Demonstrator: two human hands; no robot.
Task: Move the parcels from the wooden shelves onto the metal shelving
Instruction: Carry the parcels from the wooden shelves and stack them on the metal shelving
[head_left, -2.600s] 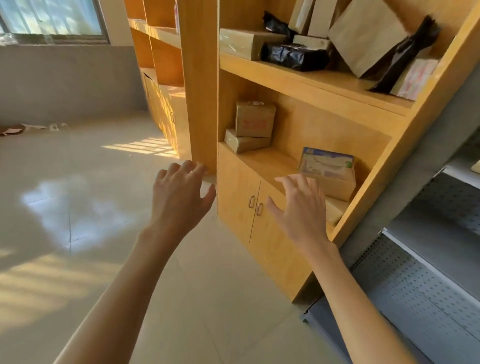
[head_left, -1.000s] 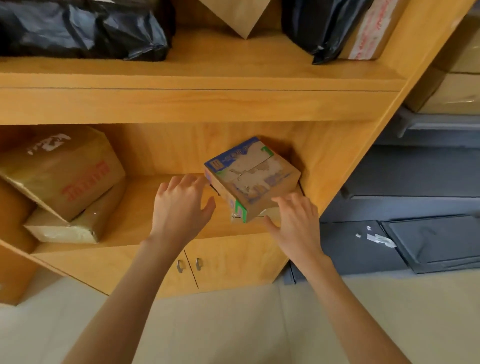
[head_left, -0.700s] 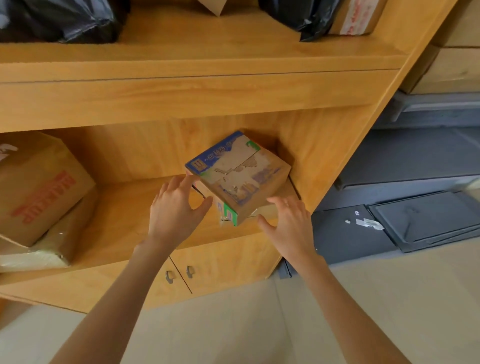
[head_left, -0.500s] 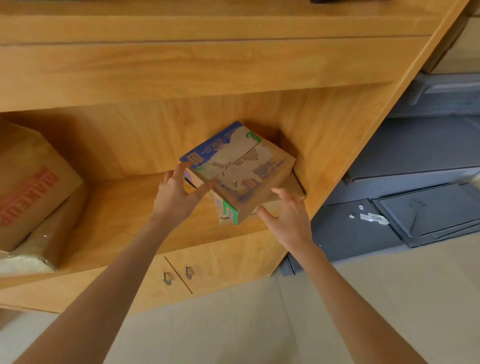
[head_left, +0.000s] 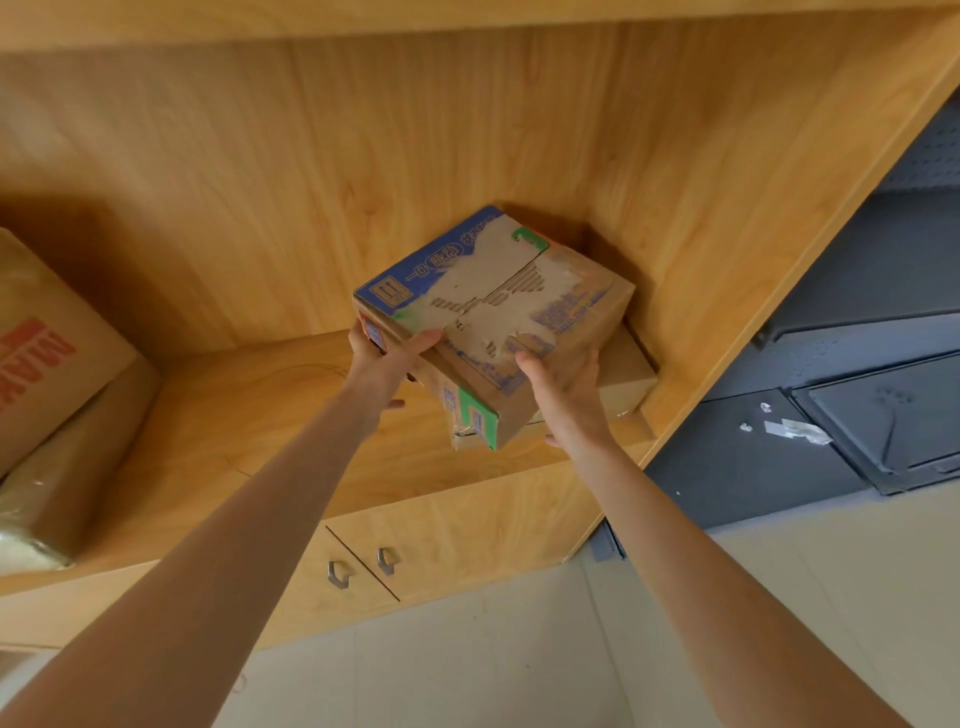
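A cardboard parcel with blue and green print and a torn top (head_left: 493, 301) sits in the right corner of the wooden shelf (head_left: 270, 415), on top of a flat brown parcel (head_left: 626, 371). My left hand (head_left: 382, 364) grips its left near edge, thumb on top. My right hand (head_left: 563, 387) holds its right near side, thumb over the top edge. The dark metal shelving (head_left: 831, 374) stands to the right of the wooden unit.
At the left of the same shelf a brown box with red letters (head_left: 47, 353) rests on a flat taped parcel (head_left: 62, 493). Cabinet doors with two metal handles (head_left: 358, 569) lie below the shelf. Pale floor tiles (head_left: 519, 665) run beneath.
Both hands have reached in from the open floor and closed on the printed parcel. The view has moved closer to the lower shelf.
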